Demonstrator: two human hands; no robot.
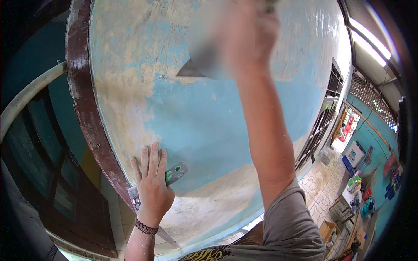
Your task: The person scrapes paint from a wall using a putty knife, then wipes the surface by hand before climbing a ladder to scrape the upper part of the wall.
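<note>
My left hand (153,185) lies against the wall (196,126), its fingers stretched upward. Under its palm and thumb is a scraper with a grey and green handle (177,172); part of its blade shows at the left of the wrist. My right hand (250,37) is raised high against the wall and smeared by motion. Beside it a flat, grey, blurred tool (198,65) shows a pointed corner; how the fingers hold it is unclear. Patches of blue paint and bare, whitish plaster cover the wall.
A dark brown door frame (87,95) borders the wall on the left, with a door (56,187) beyond. At right are a barred window (322,117), a tiled floor (320,182), a small table (344,200) with items, and a blue and white box (353,155).
</note>
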